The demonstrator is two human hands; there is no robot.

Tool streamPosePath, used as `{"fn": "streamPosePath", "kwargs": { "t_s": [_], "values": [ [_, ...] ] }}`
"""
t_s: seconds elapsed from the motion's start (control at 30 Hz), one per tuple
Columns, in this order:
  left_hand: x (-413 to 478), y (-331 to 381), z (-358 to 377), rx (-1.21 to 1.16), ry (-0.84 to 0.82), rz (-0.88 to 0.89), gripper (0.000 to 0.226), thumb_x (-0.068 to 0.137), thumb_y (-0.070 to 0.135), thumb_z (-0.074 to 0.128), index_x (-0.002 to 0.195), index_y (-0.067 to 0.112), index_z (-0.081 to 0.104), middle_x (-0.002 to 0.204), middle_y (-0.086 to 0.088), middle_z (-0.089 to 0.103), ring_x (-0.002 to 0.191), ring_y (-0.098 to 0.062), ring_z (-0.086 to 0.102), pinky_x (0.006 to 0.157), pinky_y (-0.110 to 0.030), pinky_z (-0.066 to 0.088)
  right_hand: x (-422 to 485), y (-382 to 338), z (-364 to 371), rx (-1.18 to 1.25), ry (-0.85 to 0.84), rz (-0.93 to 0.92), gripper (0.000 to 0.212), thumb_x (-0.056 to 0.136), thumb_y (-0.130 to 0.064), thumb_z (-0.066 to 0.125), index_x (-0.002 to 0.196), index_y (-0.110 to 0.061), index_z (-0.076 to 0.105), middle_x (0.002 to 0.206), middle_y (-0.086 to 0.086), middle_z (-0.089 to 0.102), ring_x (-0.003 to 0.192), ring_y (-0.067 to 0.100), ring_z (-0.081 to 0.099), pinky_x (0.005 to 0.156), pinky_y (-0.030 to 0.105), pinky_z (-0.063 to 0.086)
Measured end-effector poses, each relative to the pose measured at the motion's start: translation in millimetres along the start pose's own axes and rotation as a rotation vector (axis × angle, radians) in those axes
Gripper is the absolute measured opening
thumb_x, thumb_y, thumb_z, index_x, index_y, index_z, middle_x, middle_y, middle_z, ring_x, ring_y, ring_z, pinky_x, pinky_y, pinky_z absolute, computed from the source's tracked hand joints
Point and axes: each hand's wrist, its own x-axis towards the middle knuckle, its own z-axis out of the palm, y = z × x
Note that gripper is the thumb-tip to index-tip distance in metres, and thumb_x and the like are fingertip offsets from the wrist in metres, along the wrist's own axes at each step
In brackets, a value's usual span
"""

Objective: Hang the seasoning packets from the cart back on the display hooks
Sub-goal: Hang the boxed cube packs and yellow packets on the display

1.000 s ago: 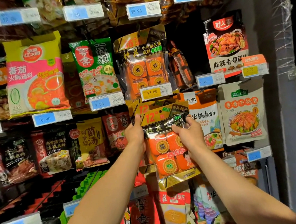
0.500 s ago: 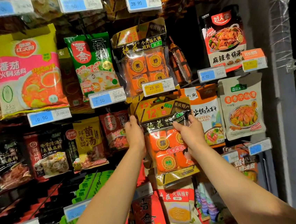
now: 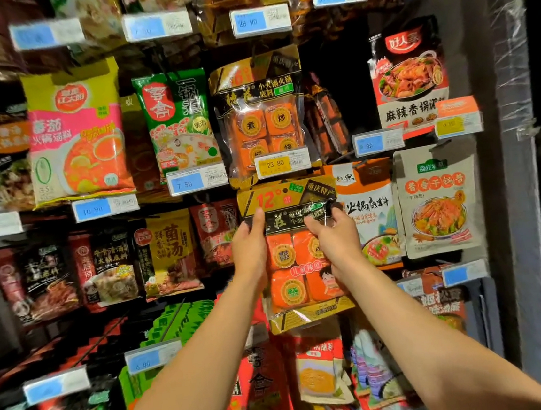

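A black-and-gold seasoning packet (image 3: pixel 294 269) with orange cubes inside is held upright against the display, in the middle of the view. My left hand (image 3: pixel 250 247) pinches its left edge near the top. My right hand (image 3: pixel 334 235) grips its right edge at the same height. The packet's gold top strip sits just under the yellow 23.80 price tag (image 3: pixel 275 164). A matching packet (image 3: pixel 261 115) hangs directly above. The hook behind the held packet is hidden.
Rows of hanging packets fill the display: a pink-and-yellow soup bag (image 3: pixel 76 135), a green packet (image 3: pixel 178 121), a grey packet (image 3: pixel 439 200) at right. Price tags jut out at each row. A dark pillar (image 3: pixel 520 145) bounds the right side.
Both hands have lifted the packet a little, so its top now meets the yellow price tag. The view has shifted slightly and blurred.
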Motion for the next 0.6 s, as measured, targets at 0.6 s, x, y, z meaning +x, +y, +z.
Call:
{"fn": "streamPosePath", "kwargs": {
  "t_s": [0.6],
  "values": [
    [22,19,16,-0.047,0.157,-0.026,0.062,0.083,0.071,0.069,0.084,0.010,0.058,0.076,0.002,0.067,0.072,-0.013,0.065,0.072,-0.029,0.054,13,-17,-11,-0.050,-0.039,-0.019,0.040,0.103,-0.037,0.059,0.135,-0.014,0.054,0.114,0.000,0.065,0.108,0.023,0.062,0.099,0.043,0.051]
  ]
}}
